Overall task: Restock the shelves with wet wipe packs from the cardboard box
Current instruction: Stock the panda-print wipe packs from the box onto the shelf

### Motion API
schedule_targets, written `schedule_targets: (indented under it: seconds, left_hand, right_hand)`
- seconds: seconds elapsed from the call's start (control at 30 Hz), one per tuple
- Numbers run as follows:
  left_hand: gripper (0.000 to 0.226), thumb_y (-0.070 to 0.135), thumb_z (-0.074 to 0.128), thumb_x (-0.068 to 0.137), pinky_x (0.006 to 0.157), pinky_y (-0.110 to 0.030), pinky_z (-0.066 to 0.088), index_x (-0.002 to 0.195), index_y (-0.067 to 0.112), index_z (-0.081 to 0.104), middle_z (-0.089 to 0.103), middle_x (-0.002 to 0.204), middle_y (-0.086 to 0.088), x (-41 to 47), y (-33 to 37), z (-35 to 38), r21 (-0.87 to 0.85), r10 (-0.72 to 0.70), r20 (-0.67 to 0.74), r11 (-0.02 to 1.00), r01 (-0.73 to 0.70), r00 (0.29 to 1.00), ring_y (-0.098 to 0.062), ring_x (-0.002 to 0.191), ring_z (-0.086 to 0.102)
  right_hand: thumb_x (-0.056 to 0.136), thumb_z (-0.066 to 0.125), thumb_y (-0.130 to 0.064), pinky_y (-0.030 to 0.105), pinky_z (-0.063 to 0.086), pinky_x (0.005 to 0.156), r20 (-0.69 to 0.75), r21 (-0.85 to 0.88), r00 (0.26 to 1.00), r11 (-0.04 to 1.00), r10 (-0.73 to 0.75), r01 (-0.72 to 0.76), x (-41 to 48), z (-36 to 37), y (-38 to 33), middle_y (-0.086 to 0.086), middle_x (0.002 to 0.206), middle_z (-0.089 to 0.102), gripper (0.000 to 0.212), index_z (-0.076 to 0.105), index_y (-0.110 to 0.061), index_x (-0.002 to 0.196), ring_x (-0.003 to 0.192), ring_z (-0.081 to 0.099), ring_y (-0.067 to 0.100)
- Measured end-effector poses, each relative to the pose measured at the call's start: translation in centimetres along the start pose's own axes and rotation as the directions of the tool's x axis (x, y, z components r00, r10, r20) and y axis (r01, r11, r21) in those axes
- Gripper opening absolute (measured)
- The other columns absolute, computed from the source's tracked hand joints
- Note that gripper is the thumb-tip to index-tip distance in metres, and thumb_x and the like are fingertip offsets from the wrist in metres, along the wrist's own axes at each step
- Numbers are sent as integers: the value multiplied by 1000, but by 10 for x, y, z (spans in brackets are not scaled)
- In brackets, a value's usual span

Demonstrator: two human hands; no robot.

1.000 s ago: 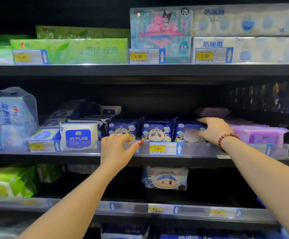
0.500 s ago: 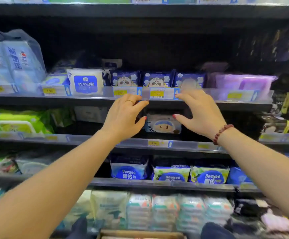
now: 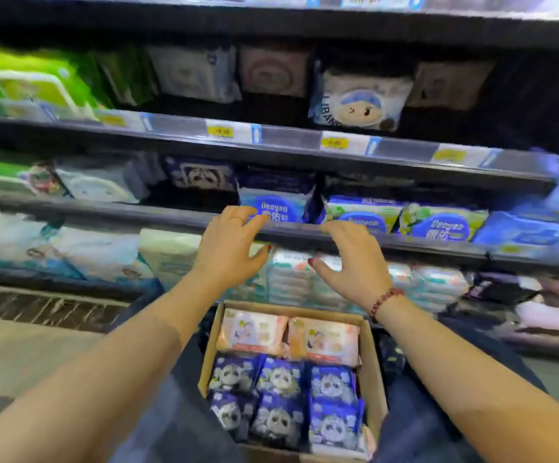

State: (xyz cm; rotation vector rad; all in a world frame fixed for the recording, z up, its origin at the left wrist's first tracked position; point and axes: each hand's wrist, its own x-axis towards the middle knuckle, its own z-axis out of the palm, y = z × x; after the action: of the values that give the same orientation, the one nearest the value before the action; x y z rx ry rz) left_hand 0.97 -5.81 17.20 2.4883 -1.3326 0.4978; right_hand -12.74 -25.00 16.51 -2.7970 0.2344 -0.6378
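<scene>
Shop aisle, tiers of shelves (image 3: pixel 405 241) full of wipe packs, heavy motion blur throughout.

Left hand (image 3: pixel 228 248): up in front of a shelf edge, fingers spread and loosely bent, thumb out toward the other hand, thin ring (image 3: pixel 237 218) on one finger. Empty.

Right hand (image 3: pixel 355 262): mirrored pose, fingers spread, thumb pointing at left hand, bead bracelet (image 3: pixel 385 299) at wrist. Empty.

Clear gap between the two thumbs. Fingertips against shelf edge or just short of it: cannot tell, too blurred.

Cardboard box (image 3: pixel 371 362): below both hands, between the forearms, top open. Well apart from either hand.
- pink packs (image 3: pixel 253 330): two side by side at the box's far end, the ones nearest the hands.
- panda packs (image 3: pixel 280 379): dark blue, rows of three, filling the end nearer the body.

Around the hands:
- blue-label packs (image 3: pixel 273 207) just beyond left fingertips, more of them off to the right of right hand.
- pale stacked packs (image 3: pixel 291 275) behind and between the palms, one shelf lower.
- cartoon-face pack (image 3: pixel 360 101) above right hand, two shelves up.
- green packs (image 3: pixel 31 81) far up-left of left hand.
- yellow price tags (image 3: pixel 223 132) on the rail above both hands.
</scene>
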Motion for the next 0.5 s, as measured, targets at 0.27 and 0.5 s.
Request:
schedule_targets:
  seconds: [0.27, 0.5]
  left_hand:
    - [54, 39, 61, 82, 92, -45, 45, 130, 16, 56, 55, 130, -12, -73, -1, 84, -120, -218, 235, 961, 251, 947, -33, 121, 48]
    - [49, 35, 64, 74, 78, -47, 53, 117, 11, 64, 57, 128, -20, -127, -6, 146, -133, -280, 407, 924, 359, 869, -44, 120, 51]
  right_hand:
    - [83, 65, -34, 35, 33, 102, 247, 114, 951, 969, 188, -221, -54, 84, 13, 2, 132, 50, 55, 49, -20, 133, 125, 41, 23]
    - [82, 67, -33, 37, 36, 100, 466, 91, 831, 918, 304, -387, -102, 140, 26, 5, 129, 50, 54, 50, -18, 131, 123, 43, 27]
